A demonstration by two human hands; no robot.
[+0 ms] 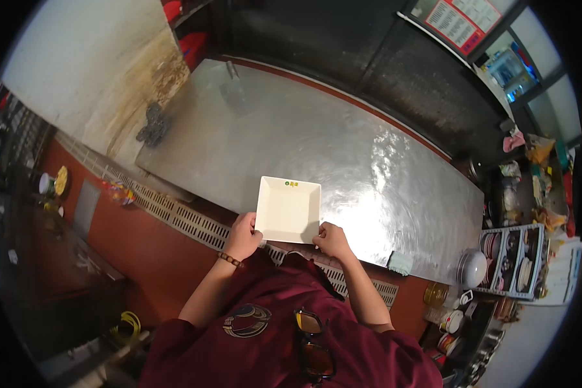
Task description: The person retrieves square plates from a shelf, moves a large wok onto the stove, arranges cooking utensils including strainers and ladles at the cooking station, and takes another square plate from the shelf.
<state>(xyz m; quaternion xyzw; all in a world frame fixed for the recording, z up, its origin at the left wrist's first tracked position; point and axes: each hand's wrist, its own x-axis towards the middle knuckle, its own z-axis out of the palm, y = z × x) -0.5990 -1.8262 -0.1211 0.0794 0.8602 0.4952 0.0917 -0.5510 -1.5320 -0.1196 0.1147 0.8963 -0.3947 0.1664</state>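
Observation:
A square white plate (288, 210) with raised sides and a small green and yellow mark on its far rim is held level in front of my body. My left hand (243, 237) grips its near left corner, thumb on the rim. At the near right corner, my right hand (333, 240) pinches the edge with curled fingers. Beyond and partly beneath the plate lies a shiny metal table (291, 139); whether the plate touches it I cannot tell. The fingers under the plate are hidden.
A folded pale green cloth (400, 262) lies on the table's near right edge. Dark crumpled stuff (152, 125) sits at the far left, and a flat cleaver-like tool (233, 90) at the back. A crate of dishes (512, 260) stands right. A slotted floor drain (187, 220) runs below.

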